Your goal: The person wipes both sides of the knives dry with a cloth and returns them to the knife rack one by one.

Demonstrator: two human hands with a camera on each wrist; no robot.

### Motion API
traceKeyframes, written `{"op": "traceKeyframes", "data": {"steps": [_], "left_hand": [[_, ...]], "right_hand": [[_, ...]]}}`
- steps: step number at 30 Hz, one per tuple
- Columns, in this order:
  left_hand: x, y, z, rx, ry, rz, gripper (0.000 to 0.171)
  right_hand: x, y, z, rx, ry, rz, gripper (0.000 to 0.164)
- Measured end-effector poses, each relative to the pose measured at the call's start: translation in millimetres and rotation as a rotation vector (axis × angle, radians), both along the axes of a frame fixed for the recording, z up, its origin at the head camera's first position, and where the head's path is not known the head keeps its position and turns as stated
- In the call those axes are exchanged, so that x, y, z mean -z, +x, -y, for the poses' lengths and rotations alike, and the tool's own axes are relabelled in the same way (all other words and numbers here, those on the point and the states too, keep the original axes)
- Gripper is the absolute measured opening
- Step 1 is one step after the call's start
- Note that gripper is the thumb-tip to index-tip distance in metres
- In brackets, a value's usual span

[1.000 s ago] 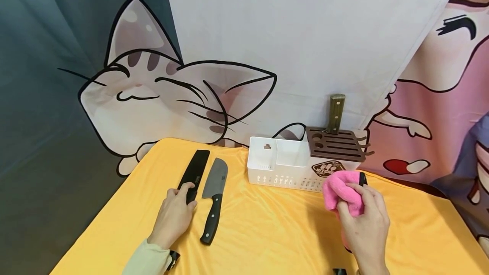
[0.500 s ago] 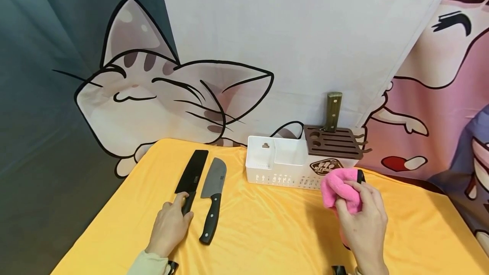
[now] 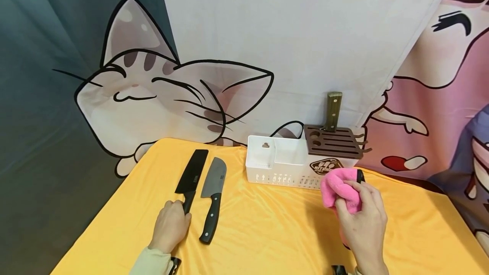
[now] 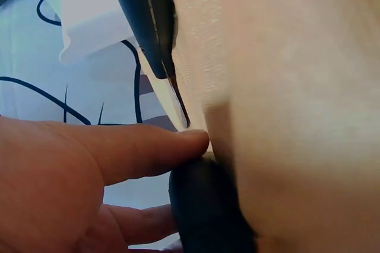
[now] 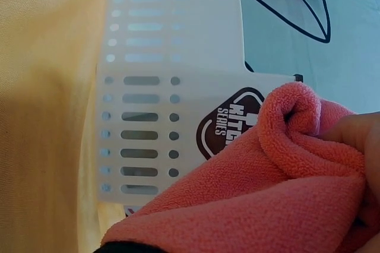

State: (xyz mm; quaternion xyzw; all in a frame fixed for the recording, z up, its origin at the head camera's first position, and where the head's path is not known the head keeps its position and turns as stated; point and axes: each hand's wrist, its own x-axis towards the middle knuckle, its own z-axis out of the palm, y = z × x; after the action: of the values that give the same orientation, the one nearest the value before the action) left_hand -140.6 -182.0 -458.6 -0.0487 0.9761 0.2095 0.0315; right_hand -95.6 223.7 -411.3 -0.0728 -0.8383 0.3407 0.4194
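Observation:
My left hand (image 3: 170,226) grips the handle of a black-bladed knife (image 3: 192,173) lying on the yellow cloth. In the left wrist view, my thumb and fingers are around the dark handle (image 4: 205,202). Just right of it lies a second knife (image 3: 214,177), with a grey blade and a black riveted handle. My right hand (image 3: 364,220) pinches a bunched pink towel (image 3: 338,188) with dark edging. In the right wrist view, the towel (image 5: 261,187) hangs in front of the white holder and overlaps its dark label.
A white plastic knife holder (image 3: 282,175) stands at the back, with open compartments on its left and a brown slotted top (image 3: 334,145) on its right. One wooden-handled knife (image 3: 333,111) stands upright in a slot. A printed cat curtain (image 3: 229,24) hangs behind the yellow-covered table (image 3: 263,232).
My left hand has slid back from the black knife's blade end to its handle, uncovering the blade, and now holds the handle. The right hand with the towel stays nearly still.

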Motion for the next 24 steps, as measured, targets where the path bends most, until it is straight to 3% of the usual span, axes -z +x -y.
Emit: {"op": "traceKeyframes", "data": {"steps": [7,14,24], "left_hand": [[-4.2,0.5,3.1,0.0,0.043,0.022,0.02],[-3.8,0.0,4.4,0.017,0.042,0.008,0.038],[-9.3,-0.2,4.7,-0.011,0.102,0.051,0.04]], "right_hand": [[-0.8,0.3,-0.1,0.004,-0.002,0.009,0.035],[-0.8,0.4,-0.8,0.005,-0.002,0.006,0.035],[-0.5,0.4,-0.9,-0.001,0.001,-0.011,0.035]]}}
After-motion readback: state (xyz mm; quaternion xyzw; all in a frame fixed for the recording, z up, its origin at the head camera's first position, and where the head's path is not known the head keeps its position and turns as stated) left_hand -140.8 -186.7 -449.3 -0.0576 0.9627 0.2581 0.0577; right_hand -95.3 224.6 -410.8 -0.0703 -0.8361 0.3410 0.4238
